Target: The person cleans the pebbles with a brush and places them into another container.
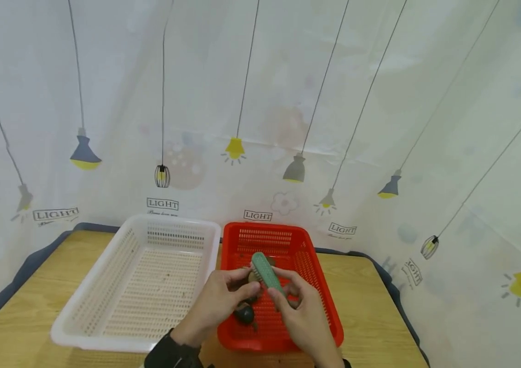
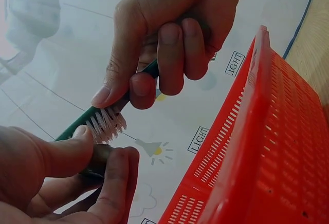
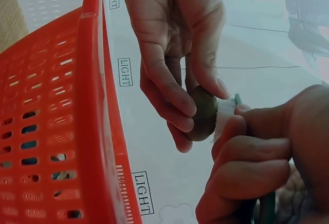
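Note:
Over the red basket [image 1: 325,286], my left hand [image 1: 216,299] pinches a small, rounded, olive-brown object [image 3: 206,115] between thumb and fingers; its exact kind does not show. My right hand [image 1: 304,309] grips a green brush [image 1: 267,273] by its handle, fingers curled round it. The brush's white bristles [image 2: 107,124] face the rounded object and are right at its surface in the right wrist view. Below the hands, a dark, glossy, round thing [image 1: 244,313] lies in the red basket, near its left side. Other small things there are partly hidden by my hands.
A white perforated basket [image 1: 136,225] with small dark specks on its bottom stands left of the red one. Both sit on a wood-patterned table [image 1: 357,296]. Behind hangs a pale sheet [image 1: 223,66] printed with lamps.

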A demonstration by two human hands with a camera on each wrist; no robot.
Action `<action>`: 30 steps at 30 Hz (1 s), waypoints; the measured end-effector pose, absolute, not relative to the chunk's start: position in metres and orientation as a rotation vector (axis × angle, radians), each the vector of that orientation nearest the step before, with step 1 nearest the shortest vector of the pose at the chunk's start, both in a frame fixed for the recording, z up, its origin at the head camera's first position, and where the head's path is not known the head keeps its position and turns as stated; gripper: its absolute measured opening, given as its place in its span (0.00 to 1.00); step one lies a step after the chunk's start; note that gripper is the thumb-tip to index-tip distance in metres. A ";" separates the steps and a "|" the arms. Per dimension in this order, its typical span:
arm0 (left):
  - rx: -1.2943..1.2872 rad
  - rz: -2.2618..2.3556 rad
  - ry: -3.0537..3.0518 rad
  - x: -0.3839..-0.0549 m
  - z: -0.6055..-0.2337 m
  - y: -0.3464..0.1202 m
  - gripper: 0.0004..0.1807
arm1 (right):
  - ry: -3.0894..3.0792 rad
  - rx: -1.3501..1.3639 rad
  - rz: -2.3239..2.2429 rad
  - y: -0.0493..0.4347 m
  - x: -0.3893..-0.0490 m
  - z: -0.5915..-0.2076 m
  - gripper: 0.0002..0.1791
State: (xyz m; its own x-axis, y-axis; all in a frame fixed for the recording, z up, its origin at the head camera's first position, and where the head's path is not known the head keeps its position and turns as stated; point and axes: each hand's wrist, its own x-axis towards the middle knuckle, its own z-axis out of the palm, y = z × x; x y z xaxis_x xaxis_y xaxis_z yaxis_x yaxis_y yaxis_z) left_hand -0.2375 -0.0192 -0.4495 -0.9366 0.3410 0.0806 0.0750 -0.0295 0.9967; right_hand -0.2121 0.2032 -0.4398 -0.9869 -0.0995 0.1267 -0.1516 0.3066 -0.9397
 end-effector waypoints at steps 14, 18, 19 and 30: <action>0.366 2.091 2.116 -0.237 -0.452 -0.016 0.29 | -2.523 0.234 1.693 0.198 -0.206 -0.435 0.23; 0.381 2.057 2.131 -0.235 -0.451 -0.016 0.30 | -2.510 0.218 1.694 0.198 -0.206 -0.434 0.23; 0.372 2.061 2.133 -0.234 -0.451 -0.016 0.30 | -2.514 0.211 1.693 0.199 -0.206 -0.433 0.22; 0.358 2.099 2.124 -0.233 -0.454 -0.012 0.28 | -2.555 0.222 1.673 0.202 -0.202 -0.428 0.23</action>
State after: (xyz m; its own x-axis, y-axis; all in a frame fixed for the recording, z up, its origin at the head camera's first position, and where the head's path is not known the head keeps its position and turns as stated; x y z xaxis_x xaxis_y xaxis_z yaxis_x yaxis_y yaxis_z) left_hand -0.2330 -0.0119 -0.4535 -0.9628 0.2609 0.0710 0.0741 0.0022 0.9972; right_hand -0.2016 0.2019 -0.4281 -0.9864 -0.0772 0.1454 -0.1641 0.3935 -0.9046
